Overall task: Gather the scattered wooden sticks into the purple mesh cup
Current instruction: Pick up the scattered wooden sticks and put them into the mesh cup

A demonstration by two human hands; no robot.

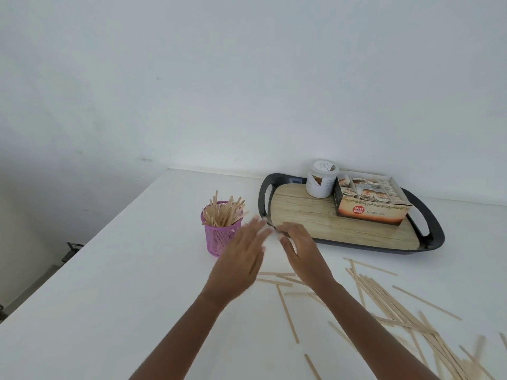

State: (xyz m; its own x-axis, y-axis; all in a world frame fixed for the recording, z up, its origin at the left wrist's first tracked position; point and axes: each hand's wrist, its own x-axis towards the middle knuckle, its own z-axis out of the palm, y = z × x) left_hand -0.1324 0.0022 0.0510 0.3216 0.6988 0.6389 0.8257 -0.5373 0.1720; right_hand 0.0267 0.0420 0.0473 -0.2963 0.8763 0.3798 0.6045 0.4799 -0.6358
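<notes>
White counter (109, 297): purple mesh cup (221, 238), centre, is holding a bundle (223, 212); many wooden sticks (287, 314) are lying loose lower right; left hand (242, 259) and right hand (300, 249) are hovering released, empty.

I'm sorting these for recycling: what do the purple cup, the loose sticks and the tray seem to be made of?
The purple cup looks like painted wire mesh, probably metal: an open lattice shows. The loose sticks look like bare pale wood, thin, flat, matte. The tray is probably plastic: smooth dark rim, moulded handles; its wood-grain floor looks printed.
</notes>
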